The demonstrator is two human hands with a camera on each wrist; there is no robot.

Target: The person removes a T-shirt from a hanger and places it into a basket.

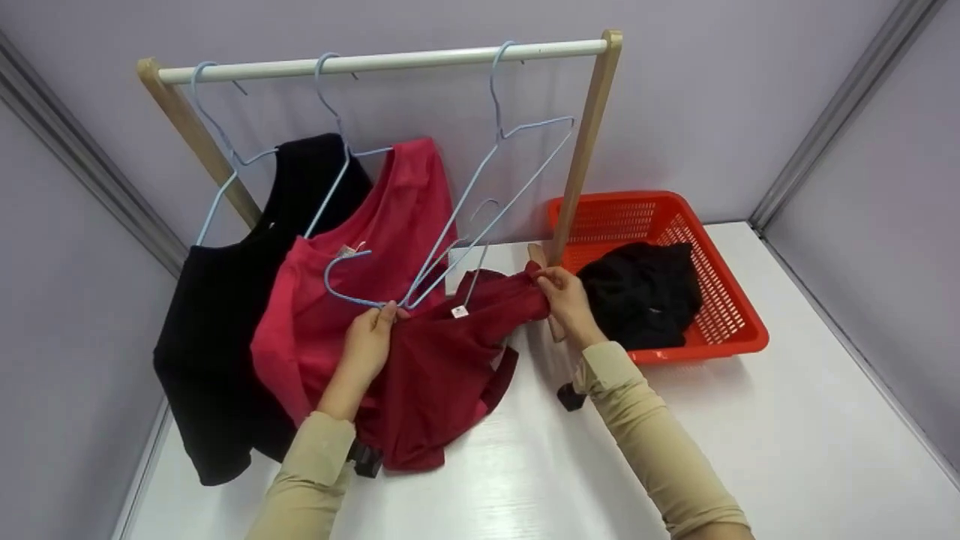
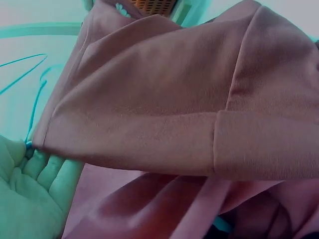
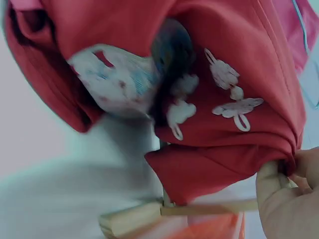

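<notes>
A dark red top (image 1: pixel 442 352) with a white neck label hangs between both hands. My left hand (image 1: pixel 367 341) pinches one edge of it together with a light blue wire hanger (image 1: pixel 345 257), whose hook points up and left. In the left wrist view the left hand (image 2: pixel 37 184) has the wire's end and the cloth corner at its fingertips. My right hand (image 1: pixel 566 296) pinches the gathered opposite side of the top. White knotted trims on the top (image 3: pixel 224 74) show in the right wrist view, near the right hand (image 3: pixel 294 194). How the hanger lies inside the cloth is hidden.
A rack with a white rail (image 1: pixel 420 60) carries a black top (image 1: pixel 217 300) and a pink top (image 1: pixel 337 330) on blue hangers. A bare blue hanger (image 1: pixel 499 139) hangs near its right post. Behind my right hand, a red basket (image 1: pixel 739 315) holds black clothing (image 1: pixel 637 296).
</notes>
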